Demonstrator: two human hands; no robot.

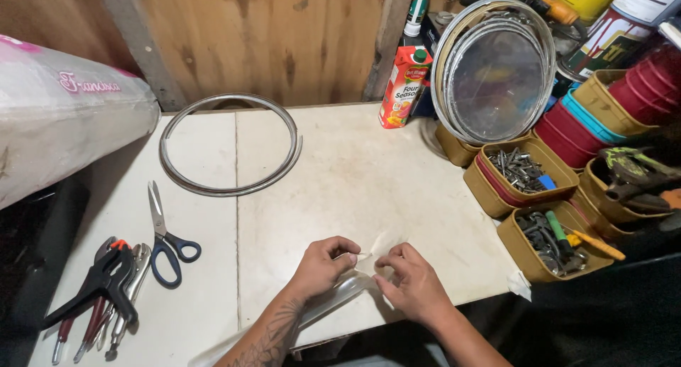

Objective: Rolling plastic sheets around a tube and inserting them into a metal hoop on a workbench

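My left hand [320, 266] and my right hand [413, 285] meet near the front edge of a worn white table [355, 175]. Both pinch a thin, clear plastic strip or film [345, 290] that runs down-left under my left forearm. A small pale piece [383, 245] lifts up between my fingertips. What exactly the strip is I cannot tell.
A bent metal ring [228, 144] lies at the back of the table. Blue-handled scissors [166, 238] and a bundle of pliers [99, 293] lie at the left. Tan tubs of screws [522, 170] and tools [553, 239], round trays [495, 72] and a juice carton [404, 87] crowd the right. A wrapped white roll [64, 112] overhangs at far left.
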